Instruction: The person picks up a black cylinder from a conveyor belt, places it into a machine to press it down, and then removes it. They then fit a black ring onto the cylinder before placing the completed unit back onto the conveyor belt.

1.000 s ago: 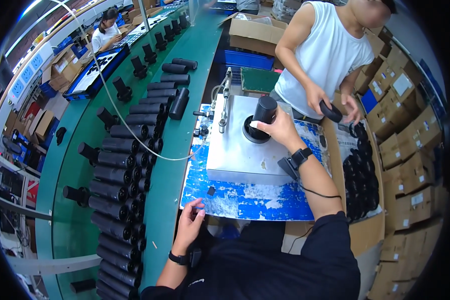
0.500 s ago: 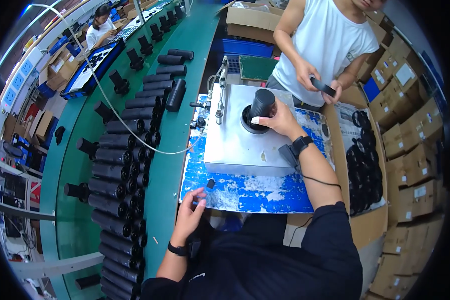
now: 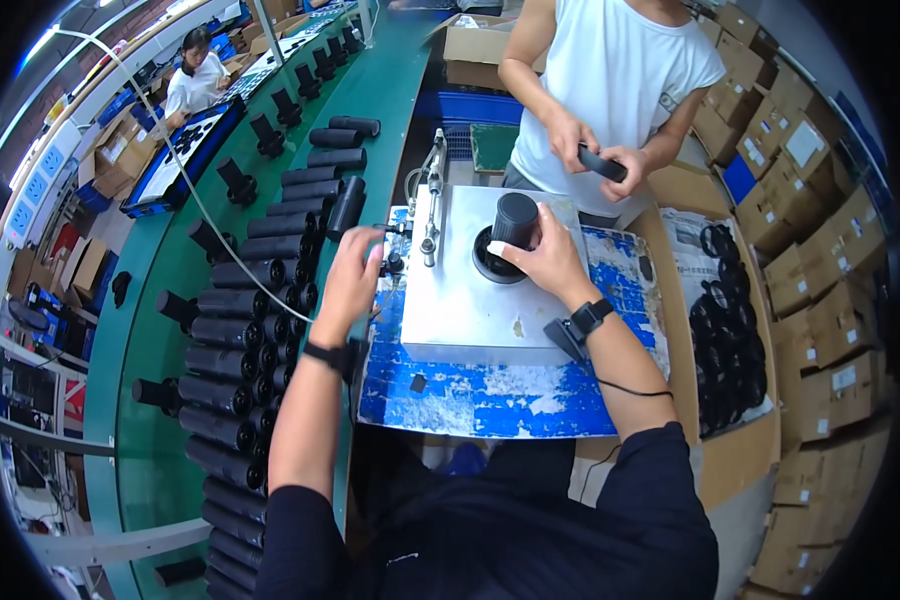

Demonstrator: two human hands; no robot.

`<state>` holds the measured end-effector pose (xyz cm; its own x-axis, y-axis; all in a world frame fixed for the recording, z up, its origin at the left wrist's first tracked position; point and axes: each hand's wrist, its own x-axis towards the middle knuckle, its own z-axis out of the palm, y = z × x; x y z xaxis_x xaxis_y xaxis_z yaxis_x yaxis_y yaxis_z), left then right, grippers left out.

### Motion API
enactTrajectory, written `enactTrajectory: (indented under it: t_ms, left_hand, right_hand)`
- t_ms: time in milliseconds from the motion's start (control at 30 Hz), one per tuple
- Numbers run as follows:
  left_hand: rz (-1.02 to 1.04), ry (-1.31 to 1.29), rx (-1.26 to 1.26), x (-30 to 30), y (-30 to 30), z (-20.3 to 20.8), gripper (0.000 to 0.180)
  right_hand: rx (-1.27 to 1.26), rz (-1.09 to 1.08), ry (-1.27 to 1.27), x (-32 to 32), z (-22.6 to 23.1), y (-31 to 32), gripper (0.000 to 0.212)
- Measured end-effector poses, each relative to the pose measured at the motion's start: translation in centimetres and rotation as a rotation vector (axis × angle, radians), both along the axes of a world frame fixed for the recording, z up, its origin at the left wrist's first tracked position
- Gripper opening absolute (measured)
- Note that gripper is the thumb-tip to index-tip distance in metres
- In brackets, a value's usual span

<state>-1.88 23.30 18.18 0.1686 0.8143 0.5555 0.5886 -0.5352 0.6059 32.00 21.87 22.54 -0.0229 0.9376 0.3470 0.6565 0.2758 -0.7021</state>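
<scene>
My right hand (image 3: 547,255) is wrapped round a black ribbed cylinder (image 3: 517,222). It stands in a dark round ring (image 3: 497,268) on top of a silver metal box (image 3: 450,315). On the left side of this box are small air valves (image 3: 394,262) and a metal clamp-like fitting (image 3: 431,215). My left hand (image 3: 353,275) is raised beside the valves, thumb and fingers apart, with nothing seen in it. Its fingertips are close to a black valve lever (image 3: 390,230); whether they touch it I cannot tell.
Many black tubes (image 3: 225,332) lie in rows on the green bench (image 3: 140,400) at left. The box rests on a worn blue board (image 3: 450,400). Opposite, a co-worker (image 3: 620,90) holds a black ring (image 3: 602,163). At right is a carton of black rings (image 3: 720,340).
My left hand has moved up and away from the near edge of the board to the valves. My right hand still grips the cylinder. The view has shifted slightly.
</scene>
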Motion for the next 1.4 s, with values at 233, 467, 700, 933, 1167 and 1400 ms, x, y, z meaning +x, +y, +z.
enactTrajectory:
  t_ms: [233, 467, 700, 933, 1167, 1400]
  left_hand:
    - [-0.005, 0.291, -0.255, 0.3, 8.8, -3.7, 0.04]
    - [0.055, 0.247, -0.352, 0.6, 9.1, -3.4, 0.051]
    - [0.176, -0.207, 0.027, -1.7, -9.8, 4.8, 0.048]
    - [0.724, -0.073, 0.025, -12.3, -42.7, 12.6, 0.015]
    - [1.559, 0.462, -0.446, -32.3, -60.4, 9.6, 0.043]
    - [1.472, 0.283, -0.536, -40.2, -60.8, 3.5, 0.058]
  right_hand:
    - [0.074, -0.004, 0.007, 0.3, -1.0, 0.0, 0.066]
    - [0.022, 0.056, 0.031, 0.8, -1.0, 0.3, 0.063]
    - [0.101, 0.071, -0.054, -0.4, 1.4, 1.6, 0.062]
    - [0.755, 0.687, 0.339, -19.4, 17.5, -6.2, 0.076]
    - [0.244, 1.093, 0.338, -51.8, 11.3, -21.7, 0.066]
    - [0.107, 1.124, 0.037, -66.1, -3.3, -25.8, 0.064]
